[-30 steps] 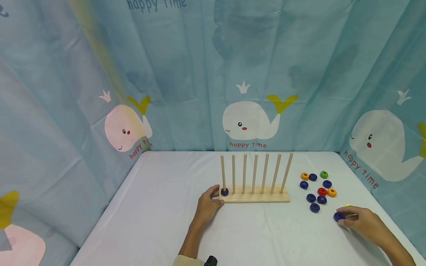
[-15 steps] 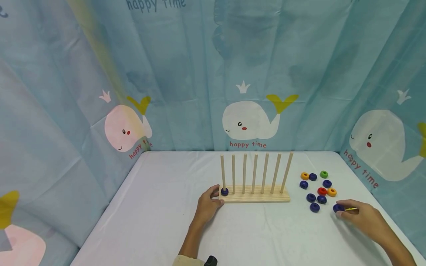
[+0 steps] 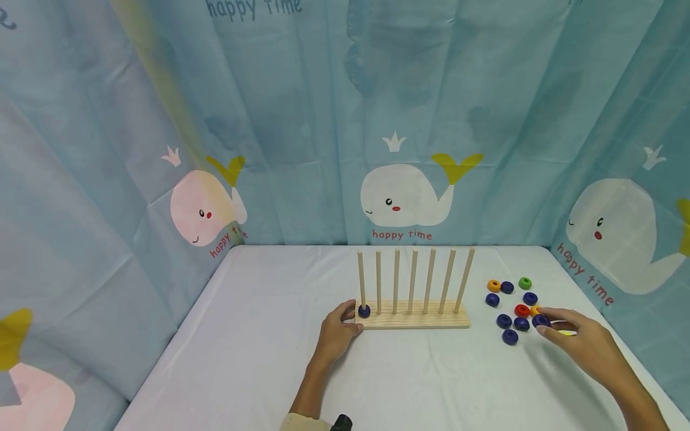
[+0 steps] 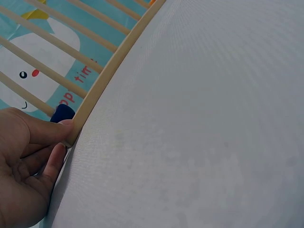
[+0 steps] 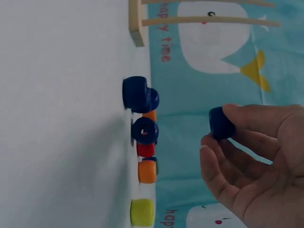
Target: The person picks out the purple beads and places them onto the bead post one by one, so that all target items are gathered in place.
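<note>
My left hand [image 3: 335,335] grips the left end of a wooden peg rack [image 3: 415,321], thumb at the front of the base. Down on the rack's leftmost peg sits a dark blue bead [image 3: 363,311], close by those fingers; the other pegs are bare. Thumb and fingers of my right hand [image 3: 587,344] pinch another dark blue bead [image 5: 221,123], raised above the table in the right wrist view. Behind that hand in the head view, a yellow bead [image 5: 142,212] is partly covered. An orange bead [image 3: 535,310] shows just beyond the held bead.
Several loose beads lie right of the rack: blue beads [image 3: 504,321], a red bead [image 3: 521,310], a green bead [image 3: 525,282] and a second orange bead [image 3: 493,286]. White cloth covers the table [image 3: 259,335]. A whale-print curtain [image 3: 291,197] stands around its back and sides.
My right hand has lifted its blue bead and moved away from me and slightly left, toward the loose beads. The left hand and the rack have stayed put.
</note>
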The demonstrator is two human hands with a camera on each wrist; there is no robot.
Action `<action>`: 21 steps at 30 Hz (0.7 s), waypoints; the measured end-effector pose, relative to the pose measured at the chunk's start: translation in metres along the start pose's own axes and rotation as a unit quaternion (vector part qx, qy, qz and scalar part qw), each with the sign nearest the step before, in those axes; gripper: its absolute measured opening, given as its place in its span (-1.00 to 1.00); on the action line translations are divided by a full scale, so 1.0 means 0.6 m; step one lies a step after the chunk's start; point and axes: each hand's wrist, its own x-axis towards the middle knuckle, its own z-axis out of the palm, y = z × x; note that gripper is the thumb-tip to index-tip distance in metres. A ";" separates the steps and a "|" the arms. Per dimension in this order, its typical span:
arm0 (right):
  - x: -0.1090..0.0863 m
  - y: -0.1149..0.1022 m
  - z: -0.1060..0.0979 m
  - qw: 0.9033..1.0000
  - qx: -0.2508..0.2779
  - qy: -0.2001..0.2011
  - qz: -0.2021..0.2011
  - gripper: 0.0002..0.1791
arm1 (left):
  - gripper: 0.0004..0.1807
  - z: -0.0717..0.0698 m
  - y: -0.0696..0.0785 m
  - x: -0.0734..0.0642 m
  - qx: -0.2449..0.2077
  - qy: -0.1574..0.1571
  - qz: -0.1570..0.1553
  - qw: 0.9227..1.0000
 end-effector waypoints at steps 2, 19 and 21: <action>0.001 -0.005 0.001 1.000 0.007 0.012 -0.012 -0.29 | -0.36 0.000 0.000 0.000 0.000 0.001 0.001 1.000; 0.016 -0.068 0.002 0.993 0.038 0.071 -0.085 -0.42 | -0.35 0.002 -0.003 0.001 0.005 0.000 -0.004 1.000; 0.016 -0.076 0.000 0.991 0.051 0.079 -0.094 -0.42 | -0.35 0.002 -0.003 0.001 0.005 0.000 -0.004 1.000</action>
